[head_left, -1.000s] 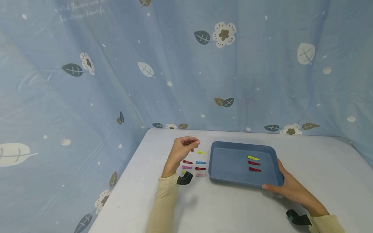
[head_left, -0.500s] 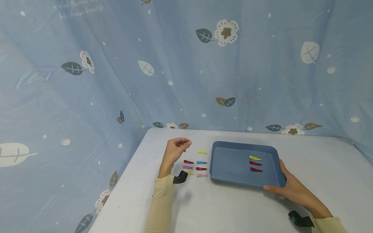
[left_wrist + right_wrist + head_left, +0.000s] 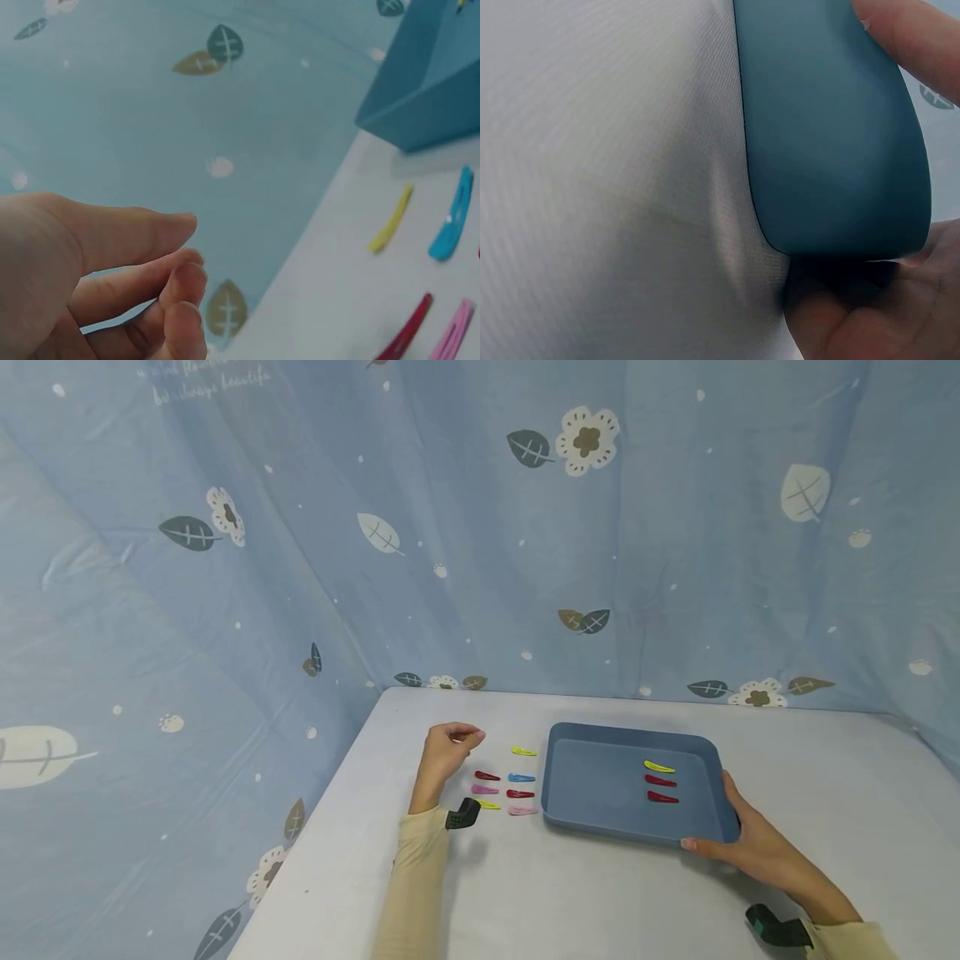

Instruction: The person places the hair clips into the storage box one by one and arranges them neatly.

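Observation:
My left hand [image 3: 442, 756] hovers just left of several snap hair clips. In the left wrist view its fingers [image 3: 184, 289] are loosely bent with nothing between them and the thumb. Nearest to it lie a yellow hair clip [image 3: 523, 751], a red hair clip [image 3: 487, 776] and a blue hair clip [image 3: 521, 777]. My right hand [image 3: 765, 847] grips the near right corner of a blue-grey tray [image 3: 600, 832], thumb on the front wall and fingers at the right side. Inside the tray, a yellow clip [image 3: 659, 767] and two red clips [image 3: 661, 782] lie in a column.
More clips lie between my left hand and the tray: a purple-pink one [image 3: 484, 790], a red one [image 3: 520, 793], a yellow one [image 3: 488, 805] and a pale pink one [image 3: 522, 811]. A patterned blue curtain [image 3: 480, 527] hangs behind the white table [image 3: 570, 902].
My left hand has drawn back left and slightly down, away from the upper yellow clip. The right hand stays at the tray's corner. The view shifts slightly.

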The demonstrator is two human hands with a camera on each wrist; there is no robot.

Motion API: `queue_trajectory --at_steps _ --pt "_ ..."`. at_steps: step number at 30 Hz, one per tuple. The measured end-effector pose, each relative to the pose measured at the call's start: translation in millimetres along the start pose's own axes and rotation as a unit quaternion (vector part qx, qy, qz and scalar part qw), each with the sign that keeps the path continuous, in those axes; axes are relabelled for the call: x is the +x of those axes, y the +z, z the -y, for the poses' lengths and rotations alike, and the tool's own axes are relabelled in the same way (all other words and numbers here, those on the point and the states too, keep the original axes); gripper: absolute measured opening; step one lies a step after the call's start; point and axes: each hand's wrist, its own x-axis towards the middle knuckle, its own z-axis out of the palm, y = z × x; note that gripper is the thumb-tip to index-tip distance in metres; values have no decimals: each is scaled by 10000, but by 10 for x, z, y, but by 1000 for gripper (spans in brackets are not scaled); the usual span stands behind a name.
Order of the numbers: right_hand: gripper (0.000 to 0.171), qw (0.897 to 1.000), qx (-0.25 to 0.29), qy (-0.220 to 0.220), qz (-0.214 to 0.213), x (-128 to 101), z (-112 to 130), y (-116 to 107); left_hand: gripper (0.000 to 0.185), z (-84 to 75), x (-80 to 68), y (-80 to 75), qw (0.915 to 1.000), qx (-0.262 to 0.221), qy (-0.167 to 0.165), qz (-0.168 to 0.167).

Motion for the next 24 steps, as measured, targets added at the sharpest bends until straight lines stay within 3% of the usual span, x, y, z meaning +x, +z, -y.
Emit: queue_trajectory --at_steps 1,2,5,8,18,24 --pt "103 10000 -8 1 -7 1 1 -1 32 -108 -59 -35 9999 29 -123 37" --pt "102 10000 -30 31 1 1 1 -2 34 -95 -39 -19 9996 116 -265 21" --pt "102 9999 -113 109 10 3 -1 -6 28 -288 -150 -90 9988 203 -438 54" --pt "102 9998 -159 146 12 1 -1 -3 21 -327 -185 -122 9975 345 -606 74" --pt "102 9999 -123 60 -5 -3 12 -1 22 -130 -187 -84 9917 604 -1091 325" --pt "102 10000 -7 19 12 -13 21 -1 18 -119 -213 -84 9873 892 -1242 426"
